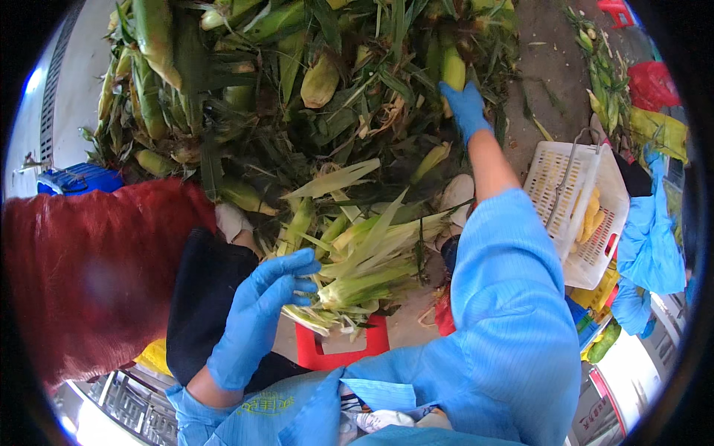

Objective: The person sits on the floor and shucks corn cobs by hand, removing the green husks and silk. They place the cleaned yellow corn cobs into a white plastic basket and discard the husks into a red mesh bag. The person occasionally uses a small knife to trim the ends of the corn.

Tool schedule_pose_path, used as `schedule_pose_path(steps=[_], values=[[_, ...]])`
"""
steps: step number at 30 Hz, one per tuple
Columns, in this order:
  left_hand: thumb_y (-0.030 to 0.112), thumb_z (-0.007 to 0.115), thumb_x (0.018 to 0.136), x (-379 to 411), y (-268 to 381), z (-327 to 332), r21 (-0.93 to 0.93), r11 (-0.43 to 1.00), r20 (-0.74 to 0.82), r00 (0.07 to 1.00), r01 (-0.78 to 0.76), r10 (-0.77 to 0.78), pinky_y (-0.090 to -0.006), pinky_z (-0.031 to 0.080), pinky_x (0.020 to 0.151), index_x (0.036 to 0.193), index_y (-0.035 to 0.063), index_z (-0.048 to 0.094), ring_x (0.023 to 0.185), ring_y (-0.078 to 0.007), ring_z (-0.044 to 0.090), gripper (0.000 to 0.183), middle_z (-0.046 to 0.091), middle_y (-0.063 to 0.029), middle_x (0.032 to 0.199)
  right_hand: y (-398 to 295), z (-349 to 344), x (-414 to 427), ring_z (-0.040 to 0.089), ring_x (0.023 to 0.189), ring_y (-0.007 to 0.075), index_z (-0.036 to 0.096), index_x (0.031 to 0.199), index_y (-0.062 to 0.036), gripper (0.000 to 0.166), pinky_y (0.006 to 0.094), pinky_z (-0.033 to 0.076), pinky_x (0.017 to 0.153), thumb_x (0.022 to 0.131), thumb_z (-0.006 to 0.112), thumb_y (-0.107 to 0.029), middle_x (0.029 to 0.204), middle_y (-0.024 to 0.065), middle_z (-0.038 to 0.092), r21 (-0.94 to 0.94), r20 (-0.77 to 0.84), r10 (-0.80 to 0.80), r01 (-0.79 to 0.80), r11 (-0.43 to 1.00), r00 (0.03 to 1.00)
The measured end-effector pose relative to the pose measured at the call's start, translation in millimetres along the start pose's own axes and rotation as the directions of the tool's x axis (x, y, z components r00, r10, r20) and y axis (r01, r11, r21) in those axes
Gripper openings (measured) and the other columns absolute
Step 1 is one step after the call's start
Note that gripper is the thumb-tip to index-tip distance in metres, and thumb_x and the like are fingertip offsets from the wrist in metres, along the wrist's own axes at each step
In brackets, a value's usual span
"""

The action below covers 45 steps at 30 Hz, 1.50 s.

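Observation:
My right hand (467, 111), in a blue glove, reaches out to the far pile and has its fingers around the lower part of a green ear of corn (453, 69). Part of that ear is hidden by the glove. My left hand (262, 312), gloved the same way, hangs with fingers apart and holds nothing. Just right of it lies a heap of stripped corn husks (368, 262) between my feet. Unhusked corn ears, such as one pale green ear (321, 81), lie among loose leaves in the large pile before me.
A white plastic basket (583, 267) with a wire handle holds several yellow husked cobs (590, 217) at right. A red plastic stool (343, 357) stands below the husks. Dark red cloth (106, 273) fills the left side. A blue crate (81, 177) sits behind it.

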<state>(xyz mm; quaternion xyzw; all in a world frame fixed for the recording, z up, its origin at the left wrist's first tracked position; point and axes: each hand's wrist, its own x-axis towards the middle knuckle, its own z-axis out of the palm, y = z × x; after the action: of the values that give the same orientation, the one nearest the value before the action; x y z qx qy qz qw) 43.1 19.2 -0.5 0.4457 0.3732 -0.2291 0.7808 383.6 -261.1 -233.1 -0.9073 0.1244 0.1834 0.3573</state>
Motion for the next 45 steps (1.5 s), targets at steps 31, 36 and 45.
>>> schedule_pose_path(steps=[31,36,45], values=[[0.03,0.076,0.06,-122.6,-126.2,75.5,0.785,0.341,-0.025,0.523,-0.517,0.852,-0.0421,0.046,0.078,0.113,0.0041,0.05,0.091,-0.0358,0.056,0.065,0.057,-0.0201,0.099,-95.7,-101.6,-481.5,0.052,0.064,0.0125,0.062,0.09,0.0039,0.025,0.029,0.044,0.059,0.086,0.055,-0.02,0.073,0.0079,0.061,0.217,0.142,-0.52,0.486,0.846,0.842],[0.029,0.073,0.062,-132.0,-119.8,84.7,0.836,0.315,0.01,0.586,-0.45,0.81,-0.0425,0.046,0.078,0.106,0.0018,0.054,0.09,-0.0353,0.056,0.055,0.057,-0.0192,0.095,-89.0,-86.5,-466.6,0.055,0.074,0.0139,0.061,0.098,0.0051,0.022,0.0287,0.046,0.067,0.084,0.052,-0.009,0.088,0.0059,0.062,0.599,0.036,-0.316,0.233,0.766,0.948],[0.03,0.074,0.061,-131.7,-115.0,76.8,0.872,0.244,0.059,0.585,-0.425,0.809,-0.0422,0.043,0.075,0.112,0.003,0.046,0.09,-0.0338,0.054,0.063,0.054,-0.0175,0.097,-85.8,-108.9,-464.2,0.057,0.097,0.022,0.05,0.117,0.0017,0.033,0.0355,0.047,0.082,0.091,0.051,-0.019,0.109,0.011,0.057,0.686,0.399,-0.361,-0.013,0.728,0.843]])
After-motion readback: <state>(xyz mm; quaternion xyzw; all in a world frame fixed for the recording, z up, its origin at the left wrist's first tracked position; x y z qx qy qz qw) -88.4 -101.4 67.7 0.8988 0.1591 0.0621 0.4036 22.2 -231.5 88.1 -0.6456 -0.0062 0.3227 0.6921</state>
